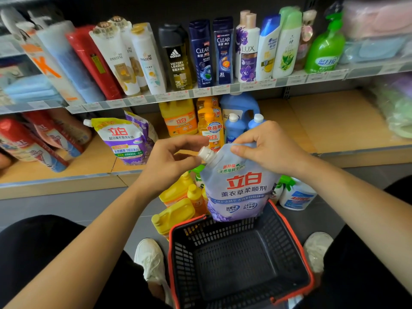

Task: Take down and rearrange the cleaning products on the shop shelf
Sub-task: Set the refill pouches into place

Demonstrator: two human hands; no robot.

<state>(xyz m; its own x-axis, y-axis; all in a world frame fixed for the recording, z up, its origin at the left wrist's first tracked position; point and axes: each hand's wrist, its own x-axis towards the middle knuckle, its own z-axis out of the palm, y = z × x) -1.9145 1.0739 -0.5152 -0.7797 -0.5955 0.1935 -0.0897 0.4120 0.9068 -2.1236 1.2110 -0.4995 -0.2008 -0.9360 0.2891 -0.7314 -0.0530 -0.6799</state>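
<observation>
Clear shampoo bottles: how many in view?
2, side by side on the upper shelf: one Clear bottle beside the Adidas bottle, the other beside the Lux bottle. More may hide behind.

Wooden shelf boards [334,121] above a grey floor [66,208].

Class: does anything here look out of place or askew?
Yes: yellow bottles and spray bottles sit on the floor behind the basket, one yellow jug on its side; the purple pouch on the lower shelf slumps.
</observation>
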